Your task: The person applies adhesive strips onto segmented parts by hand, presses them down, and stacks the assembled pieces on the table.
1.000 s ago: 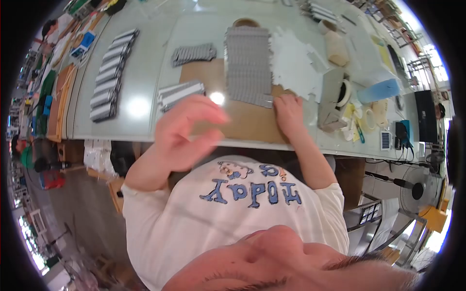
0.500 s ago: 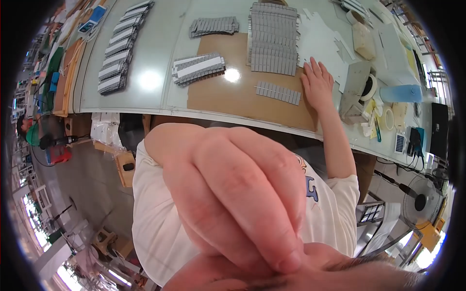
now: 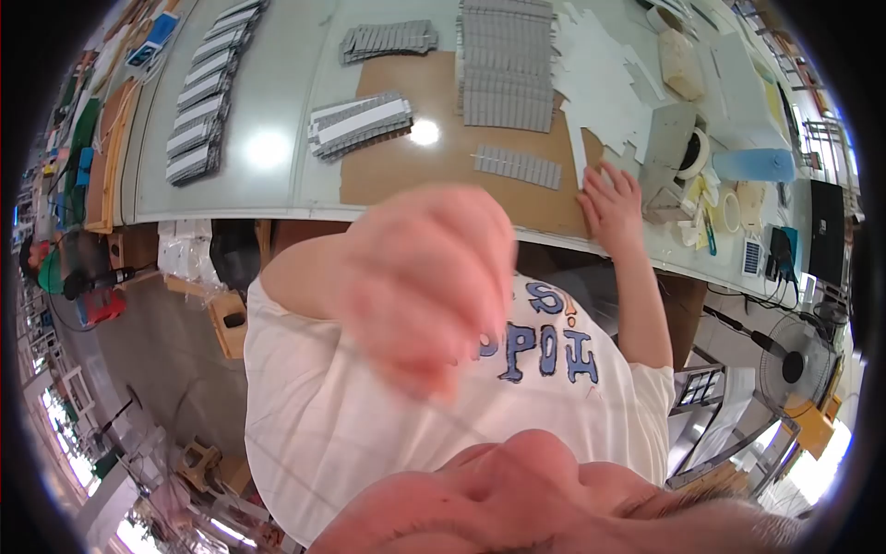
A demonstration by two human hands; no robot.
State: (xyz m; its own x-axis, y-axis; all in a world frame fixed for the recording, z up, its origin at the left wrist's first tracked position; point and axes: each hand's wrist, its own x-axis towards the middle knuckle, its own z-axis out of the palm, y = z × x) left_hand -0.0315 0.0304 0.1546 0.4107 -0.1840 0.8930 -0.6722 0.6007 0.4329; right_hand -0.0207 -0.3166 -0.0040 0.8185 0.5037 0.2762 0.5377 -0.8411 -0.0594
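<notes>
My left hand is raised in front of the white T-shirt, blurred by motion, its fingers curled in and no object showing in them. My right hand rests at the right edge of the brown board, fingers somewhat spread, holding nothing. Left of its fingertips lies a single grey segmented strip. Beyond it on the board is a large stack of grey strips. White cut sheets with jagged edges lie just past my right hand.
Smaller strip bundles and a bundle with a white band lie left of the big stack. A long row of banded strips is farther left. At right are a tape roll, a blue bottle and a fan.
My left hand has moved away from my face, down and forward over the shirt. My right hand has drawn back slightly toward the near table edge. The whole view has shifted slightly.
</notes>
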